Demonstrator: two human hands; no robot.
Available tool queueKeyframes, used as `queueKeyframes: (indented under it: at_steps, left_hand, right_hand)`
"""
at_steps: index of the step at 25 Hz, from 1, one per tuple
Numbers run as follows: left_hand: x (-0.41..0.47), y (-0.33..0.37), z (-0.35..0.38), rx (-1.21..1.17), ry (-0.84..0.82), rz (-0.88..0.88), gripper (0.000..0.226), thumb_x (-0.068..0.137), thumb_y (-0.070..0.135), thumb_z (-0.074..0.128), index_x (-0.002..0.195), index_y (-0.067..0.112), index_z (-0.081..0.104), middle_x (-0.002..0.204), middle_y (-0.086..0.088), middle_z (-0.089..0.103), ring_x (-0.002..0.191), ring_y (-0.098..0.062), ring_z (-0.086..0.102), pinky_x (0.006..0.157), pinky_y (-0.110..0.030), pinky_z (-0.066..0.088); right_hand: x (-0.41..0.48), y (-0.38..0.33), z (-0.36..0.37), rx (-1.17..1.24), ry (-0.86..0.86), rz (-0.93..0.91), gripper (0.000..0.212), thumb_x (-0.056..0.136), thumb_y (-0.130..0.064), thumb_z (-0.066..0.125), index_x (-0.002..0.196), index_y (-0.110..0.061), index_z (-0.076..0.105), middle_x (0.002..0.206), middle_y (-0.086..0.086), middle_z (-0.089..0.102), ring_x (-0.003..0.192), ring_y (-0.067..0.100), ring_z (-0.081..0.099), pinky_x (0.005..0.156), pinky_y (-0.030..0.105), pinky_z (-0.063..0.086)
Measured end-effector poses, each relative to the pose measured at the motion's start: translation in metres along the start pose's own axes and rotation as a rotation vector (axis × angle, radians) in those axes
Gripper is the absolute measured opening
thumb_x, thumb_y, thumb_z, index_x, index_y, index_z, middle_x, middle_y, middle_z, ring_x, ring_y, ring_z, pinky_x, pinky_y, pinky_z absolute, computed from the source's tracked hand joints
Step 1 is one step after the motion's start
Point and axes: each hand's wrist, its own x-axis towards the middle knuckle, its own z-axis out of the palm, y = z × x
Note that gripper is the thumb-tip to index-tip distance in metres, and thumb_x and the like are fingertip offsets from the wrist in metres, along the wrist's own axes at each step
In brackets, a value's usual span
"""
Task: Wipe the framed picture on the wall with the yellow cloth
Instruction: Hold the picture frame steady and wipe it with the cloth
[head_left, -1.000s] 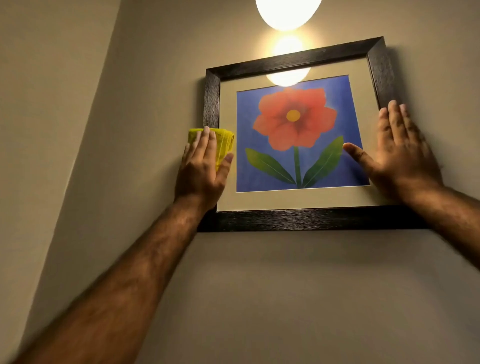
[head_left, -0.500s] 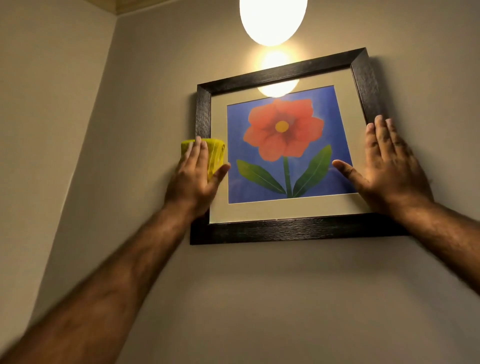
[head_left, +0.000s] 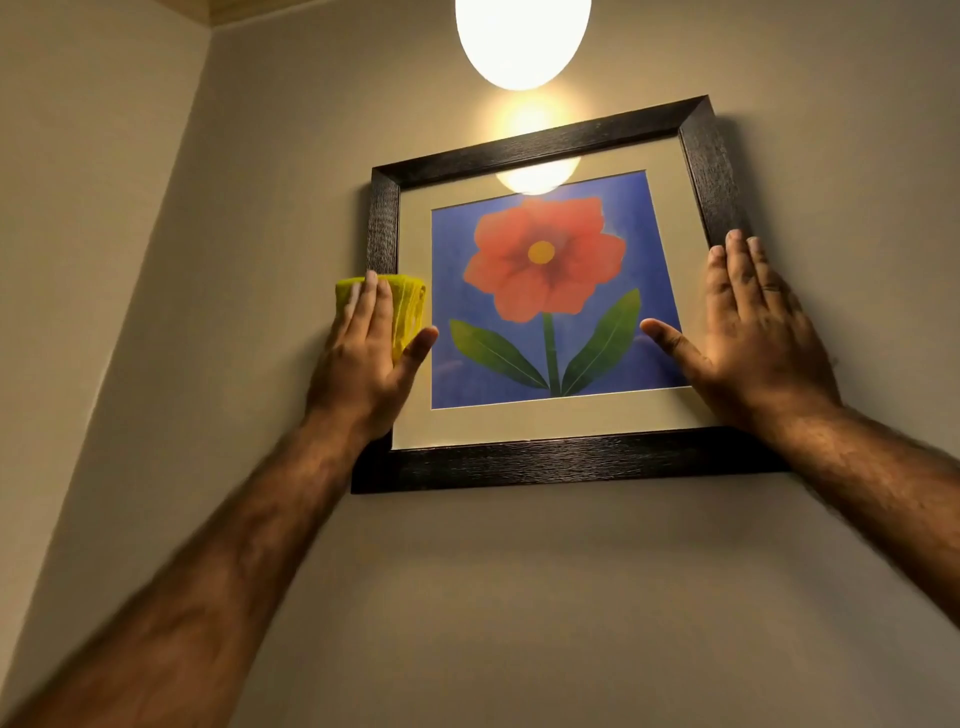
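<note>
A dark-framed picture (head_left: 545, 462) of a red flower on blue hangs on the beige wall, a little tilted. My left hand (head_left: 363, 364) presses a folded yellow cloth (head_left: 408, 306) flat against the frame's left side, with the cloth showing above and beside my fingers. My right hand (head_left: 753, 338) lies flat and spread on the frame's right side, its thumb over the blue print. The frame's lower right corner is hidden behind that wrist.
A lit white globe lamp (head_left: 522, 36) hangs just above the picture and reflects in its glass. A side wall (head_left: 78, 260) meets the picture wall in a corner at the left.
The view has tipped upward, so the picture sits lower in the frame. Both hands keep their places on the frame's sides, with the cloth still on the left edge.
</note>
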Motion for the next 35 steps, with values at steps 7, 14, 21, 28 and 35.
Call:
queueKeyframes:
  at_steps: [7,14,21,28,35]
  left_hand:
    - [-0.075,0.002,0.004,0.014,-0.044,0.014,0.098,0.087,0.08,0.007,0.16,0.015,0.009,0.17,-0.001,0.003,0.157,-0.016,0.002,0.126,-0.033,0.008]
    - [0.081,0.006,-0.016,0.015,-0.095,-0.087,0.11,0.078,0.084,0.008,0.159,0.01,0.005,0.17,-0.008,0.001,0.157,-0.025,0.002,0.127,-0.039,0.005]
    - [0.057,0.004,-0.001,0.027,-0.023,-0.066,0.11,0.079,0.086,0.003,0.159,0.011,0.002,0.17,-0.008,0.001,0.157,-0.025,0.001,0.128,-0.041,0.006]
    - [-0.079,0.005,0.006,0.027,-0.057,-0.004,0.099,0.086,0.081,0.003,0.16,0.014,0.003,0.17,-0.002,-0.003,0.158,-0.019,-0.001,0.128,-0.036,0.007]
    - [-0.091,-0.004,0.001,0.054,-0.094,0.031,0.095,0.088,0.08,0.005,0.16,0.018,0.002,0.17,0.002,-0.004,0.157,-0.014,-0.004,0.127,-0.033,0.008]
  right_hand:
    - [0.0,0.001,0.002,0.005,0.007,0.003,0.11,0.087,-0.083,0.019,0.162,-0.003,0.009,0.173,0.014,0.004,0.161,0.026,0.006,0.13,0.043,0.012]
    - [-0.002,-0.001,0.0,-0.021,-0.011,0.008,0.11,0.087,-0.081,0.02,0.162,-0.003,0.007,0.173,0.014,0.002,0.161,0.026,0.003,0.13,0.042,0.011]
    - [-0.001,0.0,0.001,-0.031,-0.016,0.01,0.111,0.087,-0.083,0.018,0.162,-0.003,0.006,0.173,0.013,0.0,0.161,0.025,0.001,0.13,0.04,0.008]
    - [-0.001,0.001,0.003,-0.004,-0.007,0.011,0.11,0.088,-0.084,0.017,0.163,-0.004,0.007,0.173,0.013,0.002,0.161,0.025,0.003,0.129,0.04,0.007]
    - [-0.002,0.0,0.002,0.017,0.004,0.012,0.11,0.088,-0.083,0.019,0.162,-0.003,0.008,0.173,0.014,0.002,0.161,0.025,0.003,0.13,0.041,0.009]
